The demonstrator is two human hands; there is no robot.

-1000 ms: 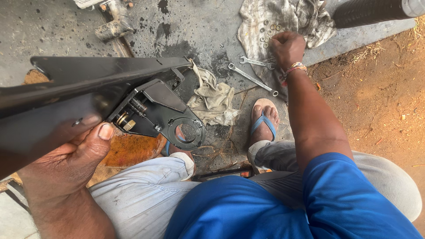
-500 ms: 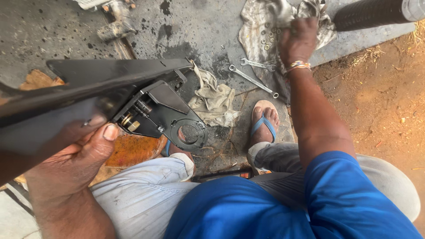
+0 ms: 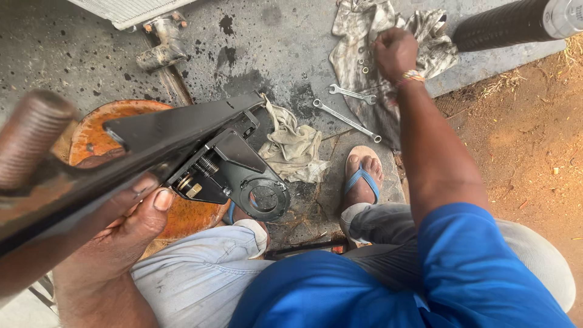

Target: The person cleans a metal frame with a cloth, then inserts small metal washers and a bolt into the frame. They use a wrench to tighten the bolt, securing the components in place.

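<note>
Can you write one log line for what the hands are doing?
left hand: holds black metal part | right hand: on dirty rag | wrenches: on ground

Under you is a grey concrete slab (image 3: 267, 36), oil-spotted, with dark stains near the top middle. Right of it is bare reddish dirt (image 3: 522, 152) with dry grass bits. On the slab: a dirty grey rag (image 3: 358, 54) spread at top, small nuts on it, partly under your hand. Two spanners (image 3: 347, 112) lie just below the rag, side by side, the shorter one above. A crumpled pale cloth (image 3: 294, 149) sits mid-slab. A rusty orange disc (image 3: 103, 127) lies at left, mostly hidden. A rusted metal fitting (image 3: 159, 51) lies top left. A black ribbed tube (image 3: 504, 24) rests at top right. Your sandalled foot (image 3: 362, 176) stands on the slab edge.
</note>
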